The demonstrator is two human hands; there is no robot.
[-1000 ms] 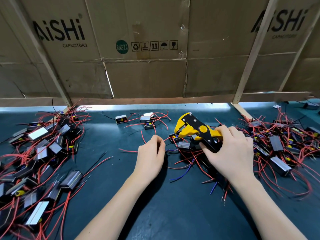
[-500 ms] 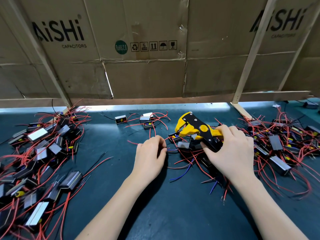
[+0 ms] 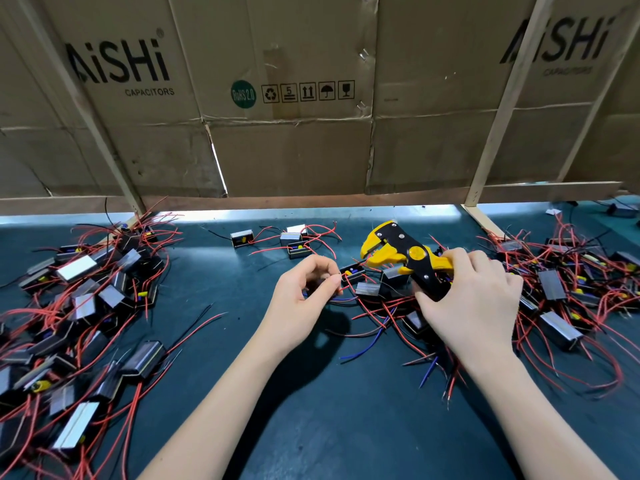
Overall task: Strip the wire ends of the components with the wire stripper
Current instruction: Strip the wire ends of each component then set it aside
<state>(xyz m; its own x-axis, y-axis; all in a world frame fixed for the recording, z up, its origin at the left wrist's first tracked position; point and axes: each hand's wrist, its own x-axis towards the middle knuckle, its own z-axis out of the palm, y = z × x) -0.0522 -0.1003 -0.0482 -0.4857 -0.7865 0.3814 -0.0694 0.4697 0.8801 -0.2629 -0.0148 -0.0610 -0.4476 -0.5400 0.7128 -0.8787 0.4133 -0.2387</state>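
The step in hand looks like picking a lead: the left hand (image 3: 304, 292) pinches a red wire (image 3: 341, 291) at 9 o'clock of the stripper (image 3: 403, 254), which the right hand (image 3: 467, 299) grips by the handles, so next the wire end must meet its jaws.

Component piles (image 3: 83, 306) left and right (image 3: 568, 289) on the table (image 3: 311, 410); wire stripper (image 3: 405, 254) between; cardboard (image 3: 294, 150) behind

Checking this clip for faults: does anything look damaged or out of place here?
Only the cardboard backdrop: creased, with a torn gap showing light. Wire stripper in the right hand and component piles look ordinary.
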